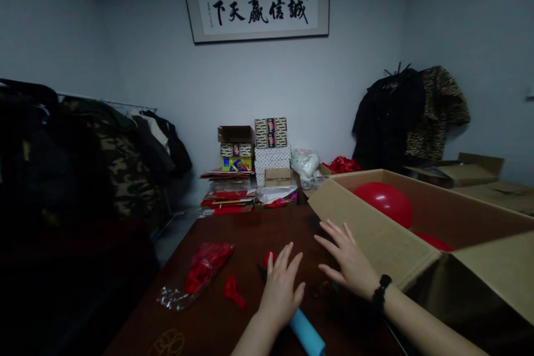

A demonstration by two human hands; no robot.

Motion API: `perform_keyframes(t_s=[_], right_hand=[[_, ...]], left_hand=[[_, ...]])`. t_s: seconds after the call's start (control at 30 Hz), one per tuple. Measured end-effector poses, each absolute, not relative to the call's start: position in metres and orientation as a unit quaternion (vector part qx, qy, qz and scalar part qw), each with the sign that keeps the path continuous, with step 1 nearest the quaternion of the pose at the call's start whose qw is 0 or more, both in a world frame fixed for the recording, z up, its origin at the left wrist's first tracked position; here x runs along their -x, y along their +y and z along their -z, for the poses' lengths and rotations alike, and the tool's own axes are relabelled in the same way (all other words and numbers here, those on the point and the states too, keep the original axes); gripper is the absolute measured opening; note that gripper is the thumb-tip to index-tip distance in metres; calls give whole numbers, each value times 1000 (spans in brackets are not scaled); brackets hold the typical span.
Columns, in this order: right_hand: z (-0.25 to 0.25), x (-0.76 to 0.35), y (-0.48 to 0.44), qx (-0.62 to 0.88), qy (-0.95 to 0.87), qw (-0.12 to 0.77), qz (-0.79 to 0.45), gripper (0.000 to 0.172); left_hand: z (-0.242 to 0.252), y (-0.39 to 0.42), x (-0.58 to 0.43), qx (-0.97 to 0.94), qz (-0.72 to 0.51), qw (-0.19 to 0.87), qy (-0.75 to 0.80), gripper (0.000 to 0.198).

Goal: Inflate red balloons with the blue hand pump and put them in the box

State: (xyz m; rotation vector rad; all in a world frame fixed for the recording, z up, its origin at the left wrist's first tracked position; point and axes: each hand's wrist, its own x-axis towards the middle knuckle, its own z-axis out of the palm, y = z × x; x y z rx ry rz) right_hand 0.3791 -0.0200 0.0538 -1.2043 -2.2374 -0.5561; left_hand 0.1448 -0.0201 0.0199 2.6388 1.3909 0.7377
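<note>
Storeroom-like back office, framed calligraphy [256, 10] on wall, coat rack [104, 144], stacked boxes [258, 150], open cartons [459, 169]

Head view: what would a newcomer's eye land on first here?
Probably the inflated red balloon inside the open cardboard box at right, bright against the dim room. Next come the left hand and right hand, both spread open above the dark table, with a bag of flat red balloons to their left. A framed calligraphy scroll hangs on the back wall.

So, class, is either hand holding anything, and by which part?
Nothing is held: the left hand and the right hand are both open, fingers spread, over the table.
</note>
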Motion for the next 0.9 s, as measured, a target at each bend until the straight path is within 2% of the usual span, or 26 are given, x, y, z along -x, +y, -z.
perform_keyframes(t_s=[0.53, 0.9], right_hand=[[47, -265, -17, 422, -868, 257, 47, 58], [95, -241, -22, 468, -851, 240, 6, 54]], left_hand=[[85, -47, -21, -757, -173, 73, 626, 61], [108, -27, -18, -708, -148, 79, 686, 57]])
